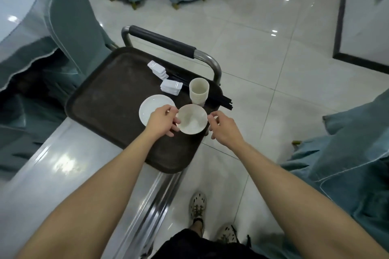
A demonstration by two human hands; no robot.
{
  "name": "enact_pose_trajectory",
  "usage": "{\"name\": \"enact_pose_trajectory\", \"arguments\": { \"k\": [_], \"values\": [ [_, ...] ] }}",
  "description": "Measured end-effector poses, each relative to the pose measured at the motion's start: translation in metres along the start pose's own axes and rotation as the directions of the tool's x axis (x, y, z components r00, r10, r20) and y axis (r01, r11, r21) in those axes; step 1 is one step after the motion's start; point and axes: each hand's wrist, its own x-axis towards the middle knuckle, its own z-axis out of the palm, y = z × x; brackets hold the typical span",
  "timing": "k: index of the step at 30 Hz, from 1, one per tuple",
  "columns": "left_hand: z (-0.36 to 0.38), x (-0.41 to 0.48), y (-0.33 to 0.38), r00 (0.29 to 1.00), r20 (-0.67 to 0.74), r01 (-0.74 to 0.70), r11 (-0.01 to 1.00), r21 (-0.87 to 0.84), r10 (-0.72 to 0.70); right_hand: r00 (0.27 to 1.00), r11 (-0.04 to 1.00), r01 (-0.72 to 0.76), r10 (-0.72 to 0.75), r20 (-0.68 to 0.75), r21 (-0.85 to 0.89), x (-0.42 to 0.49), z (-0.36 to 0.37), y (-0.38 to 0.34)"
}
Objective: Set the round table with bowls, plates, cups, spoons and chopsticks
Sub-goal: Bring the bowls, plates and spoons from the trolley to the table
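Table: a grey glass-topped round table (12, 6) is standing far out to the left of the left hand, well apart from it.
Cart: a shiny steel cart (63, 153) is running under the left forearm.
Tray: a dark brown rectangular plastic tray (109, 94) is lying on the cart beneath the left hand.
Plate: a white round ceramic plate (152, 105) is sitting on the tray, partly under the left hand.
Left hand: the left hand (162, 121) is curling its thumb and fingers round the bowl's left rim, gripping it.
Dishes: two stacks of small white rectangular dishes (171, 86) are resting beyond the left hand.
Bowl: a white round ceramic bowl (192, 119) is sitting upright between the two hands, at the tray's right edge.
Cups: a stack of cream ribbed cups (199, 90) is standing just beyond the bowl.
Chopsticks: black chopsticks (223, 101) are lying behind the cups, beyond the right hand.
Right hand: the right hand (224, 127) is hovering with loosely curled fingers at the bowl's right rim; I cannot tell whether it is touching or gripping.
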Motion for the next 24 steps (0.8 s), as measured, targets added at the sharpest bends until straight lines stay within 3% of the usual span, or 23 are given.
{"name": "enact_pose_trajectory", "arguments": {
  "k": [6,11,19,24],
  "values": [
    [-0.022,0.009,-0.025,0.997,-0.029,0.065,0.998,-0.008,-0.065,0.999,0.995,-0.041,0.044,0.027,-0.096,0.016,0.018,-0.009],
    [-0.015,0.011,-0.037,0.993,0.007,0.117,0.993,-0.004,-0.117,0.997,0.979,-0.064,0.056,-0.048,-0.195,0.025,0.022,-0.008],
    [0.012,0.019,-0.038,0.985,0.100,0.136,0.988,0.070,-0.143,0.993,0.969,-0.085,0.101,0.058,-0.232,0.031,0.027,-0.001],
    [0.020,0.021,-0.039,0.991,0.067,0.110,0.988,0.109,-0.117,0.992,0.976,-0.090,0.105,0.069,-0.197,0.031,0.032,-0.001]
  ]
}}
